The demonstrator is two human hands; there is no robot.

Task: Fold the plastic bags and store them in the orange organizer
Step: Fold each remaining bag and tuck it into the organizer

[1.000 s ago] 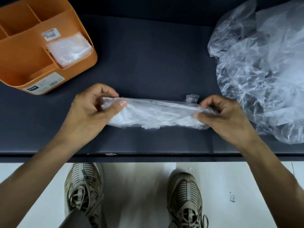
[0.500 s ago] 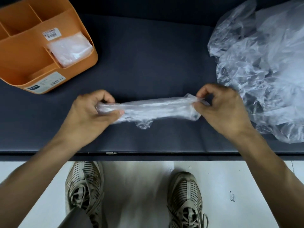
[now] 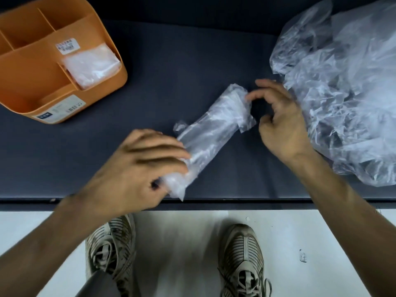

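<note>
1 folded plastic bag (image 3: pixel 211 133), a light, limp, slippery strip slanting above the dark counter (image 3: pixel 182 67), is gripped at its near end by left hand (image 3: pixel 137 170); right hand (image 3: pixel 280 121) fingers loosely curled, holding nothing.

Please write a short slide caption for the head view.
Left hand grips folded plastic bag; right hand open beside it; orange organizer waits.

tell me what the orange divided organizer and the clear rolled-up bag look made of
The orange divided organizer looks like moulded hard plastic with a matte finish: smooth thin walls, rounded corners. The clear rolled-up bag, gripped by the left hand, looks like thin glossy plastic film: translucent, crinkled, catching highlights.
</note>
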